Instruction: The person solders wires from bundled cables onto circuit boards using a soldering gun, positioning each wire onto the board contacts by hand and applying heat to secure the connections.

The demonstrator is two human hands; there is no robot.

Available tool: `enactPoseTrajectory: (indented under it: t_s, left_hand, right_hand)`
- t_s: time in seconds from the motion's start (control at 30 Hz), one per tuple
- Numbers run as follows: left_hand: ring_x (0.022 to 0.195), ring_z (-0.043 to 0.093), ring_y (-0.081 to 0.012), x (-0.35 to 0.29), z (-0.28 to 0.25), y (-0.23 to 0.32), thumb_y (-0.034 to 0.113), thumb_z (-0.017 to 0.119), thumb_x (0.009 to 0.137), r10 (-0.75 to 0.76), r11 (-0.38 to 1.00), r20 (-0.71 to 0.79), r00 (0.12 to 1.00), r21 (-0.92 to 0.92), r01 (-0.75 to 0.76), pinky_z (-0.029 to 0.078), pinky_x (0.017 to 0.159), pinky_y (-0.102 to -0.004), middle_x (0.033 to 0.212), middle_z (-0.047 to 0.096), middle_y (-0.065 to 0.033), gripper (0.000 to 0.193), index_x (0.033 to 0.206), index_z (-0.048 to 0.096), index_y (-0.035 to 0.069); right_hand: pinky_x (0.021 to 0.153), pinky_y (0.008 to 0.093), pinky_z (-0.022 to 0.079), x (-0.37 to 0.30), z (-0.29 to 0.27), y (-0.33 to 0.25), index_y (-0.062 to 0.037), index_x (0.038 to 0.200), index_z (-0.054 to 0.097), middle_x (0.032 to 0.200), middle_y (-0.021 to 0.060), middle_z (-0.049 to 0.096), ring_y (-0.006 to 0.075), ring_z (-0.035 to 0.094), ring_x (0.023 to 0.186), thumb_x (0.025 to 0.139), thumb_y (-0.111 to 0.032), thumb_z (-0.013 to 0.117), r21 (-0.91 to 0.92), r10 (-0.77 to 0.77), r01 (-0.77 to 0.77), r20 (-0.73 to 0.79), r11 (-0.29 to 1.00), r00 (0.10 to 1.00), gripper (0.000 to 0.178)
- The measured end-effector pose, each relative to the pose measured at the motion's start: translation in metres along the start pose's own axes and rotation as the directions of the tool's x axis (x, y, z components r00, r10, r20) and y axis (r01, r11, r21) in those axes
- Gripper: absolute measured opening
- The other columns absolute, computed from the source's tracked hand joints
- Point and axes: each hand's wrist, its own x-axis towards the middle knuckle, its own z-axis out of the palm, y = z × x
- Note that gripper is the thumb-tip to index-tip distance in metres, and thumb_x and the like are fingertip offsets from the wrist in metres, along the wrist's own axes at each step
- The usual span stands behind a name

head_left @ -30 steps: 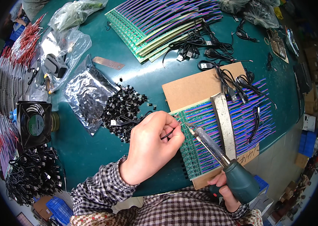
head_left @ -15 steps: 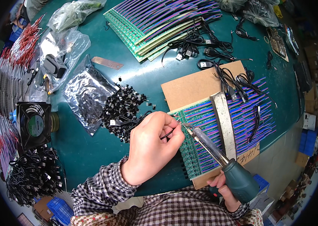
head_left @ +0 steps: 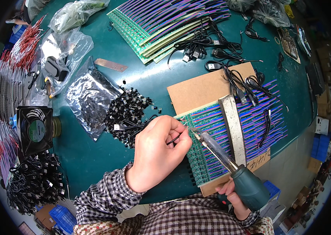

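Observation:
My left hand pinches a thin black cable at the near left corner of a green circuit board panel. The cable's bare wire ends lie by the board's edge. My right hand grips a soldering iron with a dark green handle, partly hidden behind it. The iron's tip is close to my left fingertips, at the wire ends; whether it touches them is too small to tell. Rows of blue, pink and black wires run right from the panel, under a flat metal bar.
Left of my left hand are a heap of small black connectors and a silvery bag. A fan stands at the left edge. Stacked wired boards lie at the back. Black USB cables rest across brown cardboard.
Both hands, the cable and the soldering iron hold nearly the same position. At the far upper left, another person's arm has come further into view.

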Motion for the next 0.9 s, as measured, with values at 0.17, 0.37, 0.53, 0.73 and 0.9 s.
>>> enactPoseTrajectory:
  t_s: [0.17, 0.37, 0.53, 0.73, 0.9]
  left_hand:
    - [0.055, 0.058, -0.013, 0.007, 0.0, 0.002, 0.002, 0.07, 0.072, -0.015, 1.0, -0.006, 1.0, -0.003, 0.015, 0.048, 0.05, -0.0257, 0.069, 0.059, -0.0056, 0.013, 0.076, 0.058, 0.002]
    - [0.056, 0.053, -0.005, 0.002, -0.012, 0.01, 0.003, 0.071, 0.073, -0.012, 1.0, -0.01, 1.0, -0.003, 0.012, 0.046, 0.051, -0.0202, 0.068, 0.058, -0.0022, 0.01, 0.078, 0.062, 0.001]
    - [0.061, 0.06, -0.0083, -0.009, -0.004, 0.005, 0.008, 0.072, 0.075, -0.055, 0.998, 0.053, 0.997, -0.023, 0.057, 0.051, 0.057, -0.0224, 0.071, 0.061, -0.0053, 0.013, 0.081, 0.063, 0.0]
    - [0.064, 0.061, -0.0088, -0.008, -0.007, 0.004, 0.008, 0.07, 0.077, -0.038, 0.999, 0.057, 0.998, -0.009, 0.039, 0.051, 0.058, -0.0232, 0.075, 0.061, -0.0062, 0.012, 0.083, 0.063, 0.0]
    - [0.061, 0.054, -0.0074, -0.006, -0.017, 0.015, 0.002, 0.068, 0.081, -0.008, 0.999, 0.05, 0.999, -0.034, 0.01, 0.046, 0.055, -0.0224, 0.075, 0.057, -0.0038, 0.008, 0.085, 0.062, 0.0]
  right_hand:
    - [0.086, 0.0496, 0.053, 0.007, 0.003, -0.007, 0.0105, 0.125, 0.035, 0.085, 0.0092, 0.051, 0.0247, 0.058, 0.084, 0.086, -0.02, 0.064, 0.071, -0.022, 0.024, -0.022, 0.997, 1.0, 0.058]
    - [0.083, 0.0453, 0.055, 0.0, -0.007, 0.008, 0.0089, 0.116, 0.045, 0.085, 0.0096, 0.052, 0.0233, 0.058, 0.084, 0.086, -0.026, 0.063, 0.094, -0.043, 0.044, -0.013, 0.995, 0.999, 0.049]
    - [0.077, 0.0322, 0.048, 0.021, 0.007, -0.021, 0.0, 0.101, 0.055, 0.092, 0.0097, 0.058, 0.0194, 0.054, 0.088, 0.095, -0.021, 0.055, -0.12, -0.154, 0.17, 0.13, 0.978, 0.979, 0.022]
    - [0.085, 0.0353, 0.047, 0.006, -0.016, 0.022, 0.0008, 0.096, 0.056, 0.094, 0.0121, 0.061, 0.021, 0.056, 0.092, 0.094, -0.018, 0.055, 0.058, -0.071, 0.075, -0.053, 0.996, 0.996, 0.019]
    - [0.079, 0.0393, 0.058, 0.007, 0.0, -0.008, 0.0092, 0.126, 0.039, 0.099, 0.0177, 0.056, 0.0283, 0.062, 0.097, 0.092, -0.025, 0.053, 0.187, -0.196, 0.204, -0.061, 0.961, 0.979, 0.05]
